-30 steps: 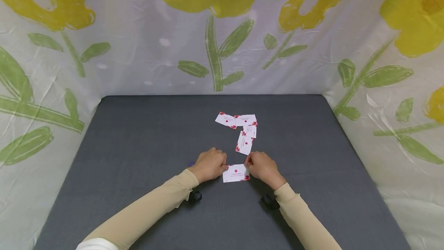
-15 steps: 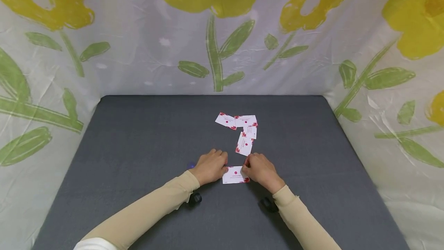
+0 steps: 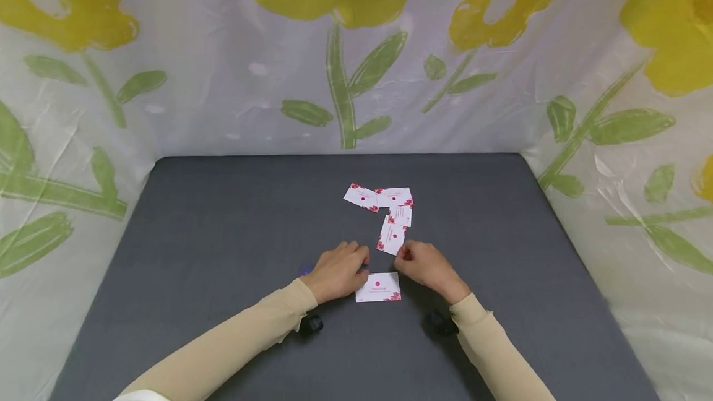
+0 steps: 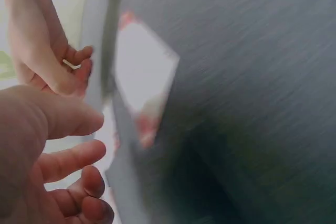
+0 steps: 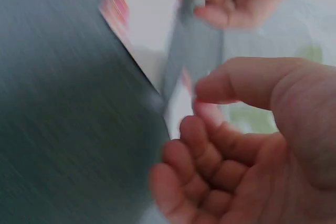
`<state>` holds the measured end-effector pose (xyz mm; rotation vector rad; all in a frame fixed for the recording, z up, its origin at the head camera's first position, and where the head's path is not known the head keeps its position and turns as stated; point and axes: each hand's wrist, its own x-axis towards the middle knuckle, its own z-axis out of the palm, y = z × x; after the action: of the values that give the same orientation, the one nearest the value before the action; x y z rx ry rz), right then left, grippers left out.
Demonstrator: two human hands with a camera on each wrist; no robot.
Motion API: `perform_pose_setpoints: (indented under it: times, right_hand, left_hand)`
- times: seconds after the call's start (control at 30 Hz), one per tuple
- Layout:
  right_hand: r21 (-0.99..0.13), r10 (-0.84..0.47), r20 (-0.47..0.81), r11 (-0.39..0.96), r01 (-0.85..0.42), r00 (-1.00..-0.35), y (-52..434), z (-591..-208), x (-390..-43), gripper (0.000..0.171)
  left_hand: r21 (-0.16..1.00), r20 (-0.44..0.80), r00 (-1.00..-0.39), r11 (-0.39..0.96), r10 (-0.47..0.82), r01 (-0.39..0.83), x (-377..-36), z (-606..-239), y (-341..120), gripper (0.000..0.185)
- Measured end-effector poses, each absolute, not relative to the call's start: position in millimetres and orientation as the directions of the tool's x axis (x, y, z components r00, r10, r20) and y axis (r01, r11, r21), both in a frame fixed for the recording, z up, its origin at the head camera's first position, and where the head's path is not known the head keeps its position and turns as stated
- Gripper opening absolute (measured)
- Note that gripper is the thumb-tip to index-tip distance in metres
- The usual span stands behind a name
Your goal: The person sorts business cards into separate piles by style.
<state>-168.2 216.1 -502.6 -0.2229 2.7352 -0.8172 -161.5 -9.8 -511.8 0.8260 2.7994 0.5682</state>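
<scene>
A white card with red floral corners [image 3: 379,289] lies flat on the dark grey table between the two hands. My left hand [image 3: 338,272] is at the card's left end, its thumb overlapping the upper left corner in the head view. In the left wrist view its thumb and fingers [image 4: 73,158] are parted, with nothing between them. My right hand [image 3: 427,268] is above and right of that card, fingertips near the lower end of another card [image 3: 391,237]. The right wrist view shows its fingers [image 5: 197,156] loosely curled, holding nothing.
Beyond the hands, several similar cards form a bent chain, with an upright small card [image 3: 400,215], a sideways card [image 3: 392,197] and a slanted card [image 3: 361,197]. A small blue-purple thing [image 3: 304,271] shows beside the left wrist. Flower-printed cloth [image 3: 234,79] surrounds the table.
My right hand has come off the near card, moving slightly right. The left thumb has loosened at the card's left corner. The near card stays on the table.
</scene>
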Motion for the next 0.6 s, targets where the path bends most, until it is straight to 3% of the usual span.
perform_pose_setpoints:
  times: [0.17,0.33,0.47,0.6]
  right_hand:
    - [-0.517,-0.221,-0.167,0.849,-0.106,-0.961,245,-488,-230,0.017]
    - [-0.477,-0.309,-0.255,0.864,-0.158,-0.916,254,-491,-283,0.044]
    - [-0.367,-0.298,-0.322,0.914,-0.172,-0.898,251,-502,-303,0.052]
    - [-0.249,-0.244,-0.293,0.953,-0.173,-0.924,246,-508,-311,0.047]
  left_hand:
    - [0.407,-0.083,-0.854,0.799,0.514,0.442,-205,-493,3,0.025]
    - [0.281,-0.12,-0.884,0.87,0.451,0.405,-260,-495,28,0.038]
    - [0.143,-0.119,-0.908,0.912,0.403,0.386,-288,-513,53,0.046]
    - [0.06,-0.112,-0.921,0.928,0.373,0.368,-303,-523,70,0.049]
